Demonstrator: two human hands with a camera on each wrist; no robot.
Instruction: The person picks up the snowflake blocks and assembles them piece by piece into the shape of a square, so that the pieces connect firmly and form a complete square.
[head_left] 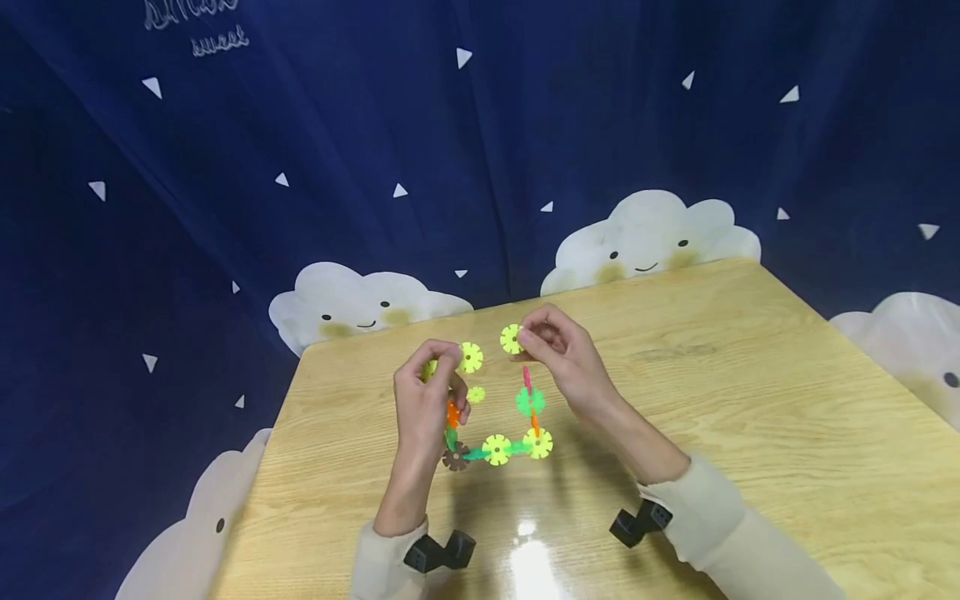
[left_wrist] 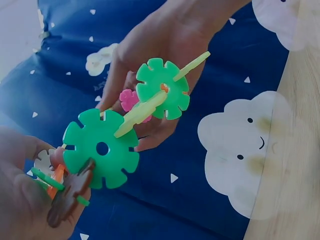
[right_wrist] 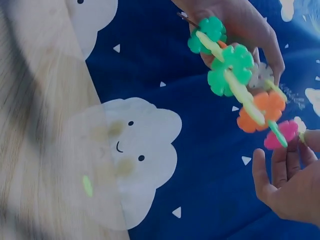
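Note:
A chain of notched plastic snowflake discs hangs in a U between both hands, with a yellow disc [head_left: 497,450] along its lower run. My left hand [head_left: 422,408] pinches one end, thumb and forefinger by a yellow disc [head_left: 470,357]. My right hand [head_left: 572,367] pinches a yellow disc [head_left: 511,339] at the other end. A gap separates these two end discs. Brown [left_wrist: 72,192] and green discs [left_wrist: 101,148] hang near the left palm in the left wrist view. Pink [right_wrist: 281,135] and orange discs [right_wrist: 261,112] hang near the right fingers in the right wrist view.
A small yellow disc [head_left: 476,394] lies on the wooden table [head_left: 712,400] beneath the chain. Behind the table hangs a dark blue curtain [head_left: 337,125] printed with clouds and triangles. Black wrist cameras [head_left: 440,551] sit on both sleeves.

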